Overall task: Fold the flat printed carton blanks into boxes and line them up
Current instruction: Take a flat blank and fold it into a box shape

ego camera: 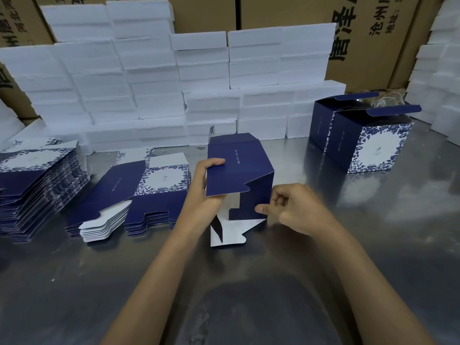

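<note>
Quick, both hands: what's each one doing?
Left hand: grips the blue carton by its left edge.
Right hand: pinches the carton's lower flap.

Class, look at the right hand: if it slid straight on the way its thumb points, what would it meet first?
The right hand points leftward; it already pinches the half-folded carton, so it would press into that blue flap first, then probably the left hand.

Landmark: half-folded carton [239, 168], mid-table [249, 295], held up.
Left hand [204, 192]: on carton's left edge.
Right hand [291, 207]: at carton's lower right flap.
Small blank pile [139, 192]: just left of carton.
Tall blank stack [37, 188]: far left of carton.
Finished boxes [361, 135]: right of carton, behind it.
Foam blocks [174, 83]: stacked behind carton.
Shipping cartons [361, 33]: behind the foam.
</note>
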`<state>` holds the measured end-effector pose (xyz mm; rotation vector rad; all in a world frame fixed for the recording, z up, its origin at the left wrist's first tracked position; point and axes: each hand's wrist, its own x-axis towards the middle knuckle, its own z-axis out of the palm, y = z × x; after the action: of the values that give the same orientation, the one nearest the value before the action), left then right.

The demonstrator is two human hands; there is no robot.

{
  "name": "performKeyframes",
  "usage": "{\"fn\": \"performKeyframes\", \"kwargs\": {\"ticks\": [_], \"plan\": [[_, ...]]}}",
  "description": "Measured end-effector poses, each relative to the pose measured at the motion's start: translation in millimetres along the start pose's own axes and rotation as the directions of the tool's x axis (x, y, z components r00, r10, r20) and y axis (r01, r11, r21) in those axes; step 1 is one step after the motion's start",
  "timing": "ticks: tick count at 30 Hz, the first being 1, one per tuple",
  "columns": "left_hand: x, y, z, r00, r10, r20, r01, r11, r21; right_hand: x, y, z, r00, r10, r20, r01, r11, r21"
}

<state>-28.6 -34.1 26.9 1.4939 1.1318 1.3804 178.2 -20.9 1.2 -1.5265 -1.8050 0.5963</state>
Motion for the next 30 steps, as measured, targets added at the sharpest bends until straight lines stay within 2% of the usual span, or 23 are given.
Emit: {"fn": "performKeyframes", "kwargs": {"ticks": [4, 8, 13, 18, 21, 24, 27, 30], "plan": [[-1, 0, -1, 1.000, 0.010, 0.002, -0.010, 1.000, 0.008, 1, -1, 0, 0.991, -0.101, -0.088, 0.103, 0.995, 0.019], [-2, 1, -2, 1.000, 0.019, 0.016, -0.019, 1.000, 0.012, 1, -2, -2, 0.994, -0.087, -0.065, 0.090, 0.995, 0.037], [-2, 2, -3, 1.000, 0.020, 0.017, -0.020, 1.000, -0.002, -2, -12, -6, 0.981, -0.125, -0.147, 0.143, 0.983, 0.116], [-4, 5, -5, 0.997, 0.033, 0.065, -0.034, 0.999, 0.012, -5, -18, -10, 0.990, -0.090, -0.105, 0.102, 0.988, 0.114], [-3, 6, -5, 0.997, 0.029, 0.074, -0.029, 1.000, 0.000, -7, -24, -15, 0.990, -0.001, -0.144, 0.042, 0.958, 0.284], [-2, 5, -5, 0.996, 0.038, 0.083, -0.038, 0.999, 0.003, -8, -36, -16, 0.987, 0.049, -0.154, 0.044, 0.839, 0.543], [-1, 2, -5, 0.992, 0.034, 0.124, -0.032, 0.999, -0.012, -12, -44, -5, 0.995, -0.034, -0.099, 0.079, 0.858, 0.507], [2, 1, -12, 0.965, 0.003, 0.261, -0.015, 0.999, 0.042, -13, -42, -1, 0.995, -0.059, -0.079, 0.091, 0.868, 0.489]]}}
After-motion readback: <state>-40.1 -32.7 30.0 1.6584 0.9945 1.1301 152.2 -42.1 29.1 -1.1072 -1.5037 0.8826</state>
